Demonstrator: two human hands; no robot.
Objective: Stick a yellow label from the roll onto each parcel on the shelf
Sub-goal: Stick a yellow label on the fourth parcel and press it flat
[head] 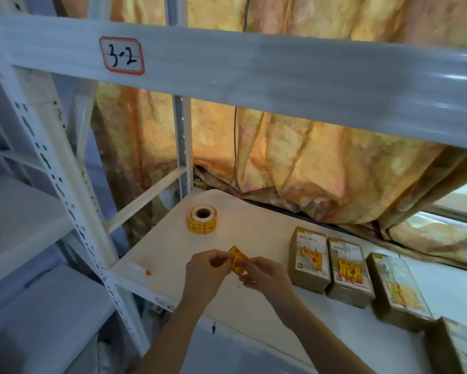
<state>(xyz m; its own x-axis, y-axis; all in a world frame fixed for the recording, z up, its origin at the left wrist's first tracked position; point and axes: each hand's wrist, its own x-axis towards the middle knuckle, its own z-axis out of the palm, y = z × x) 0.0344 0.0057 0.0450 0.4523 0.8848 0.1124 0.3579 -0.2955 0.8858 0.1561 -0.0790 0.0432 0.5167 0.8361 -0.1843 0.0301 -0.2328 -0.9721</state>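
Note:
A single yellow label point(238, 259) with red print is pinched between my left hand point(206, 271) and my right hand point(264, 273), just above the white shelf board point(254, 230). The label roll point(202, 219) stands on the shelf behind and to the left of my hands. To the right lie three brown parcels in a row, each with a yellow label on top: the first parcel point(309, 259), whose label corner is peeling, the second parcel point(348, 271) and the third parcel point(399, 290). A further parcel point(458, 346) shows at the bottom right corner, its top mostly cut off.
An upper shelf beam point(254, 74) with a tag marked 3-2 point(122, 55) crosses overhead. A perforated upright post point(73, 201) stands at the left. An orange patterned curtain point(321, 163) hangs behind the shelf. A small orange scrap point(148, 273) lies near the shelf's front left.

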